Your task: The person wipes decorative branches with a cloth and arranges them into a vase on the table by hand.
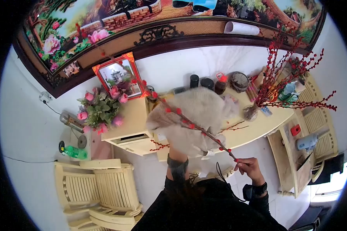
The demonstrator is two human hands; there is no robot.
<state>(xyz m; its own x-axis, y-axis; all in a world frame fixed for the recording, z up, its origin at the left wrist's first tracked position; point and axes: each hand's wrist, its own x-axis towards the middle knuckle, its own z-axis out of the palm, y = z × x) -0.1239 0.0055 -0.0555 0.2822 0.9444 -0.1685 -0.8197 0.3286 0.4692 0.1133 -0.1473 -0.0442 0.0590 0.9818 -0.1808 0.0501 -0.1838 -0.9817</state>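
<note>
My right hand (248, 168) is closed around the lower end of a long brown branch (209, 134) with red buds. The branch slants up and left, passing in front of a grey-beige cloth (196, 102). My left hand (177, 152) reaches up to the cloth; its fingers are hidden by it. The cloth lies bunched over the cream table (254, 125). Short red-budded twigs stick out on both sides of the cloth. A glass vase (250, 112) at the right of the table holds many red-berried branches (275, 77).
Jars (220, 84) and a dark bowl (239, 81) stand along the wall. Pink flowers (100, 109) and a framed picture (120, 77) are at the left. A slatted chair (115, 186) is at lower left, a side table (287, 154) at right. A large framed painting (123, 34) hangs above.
</note>
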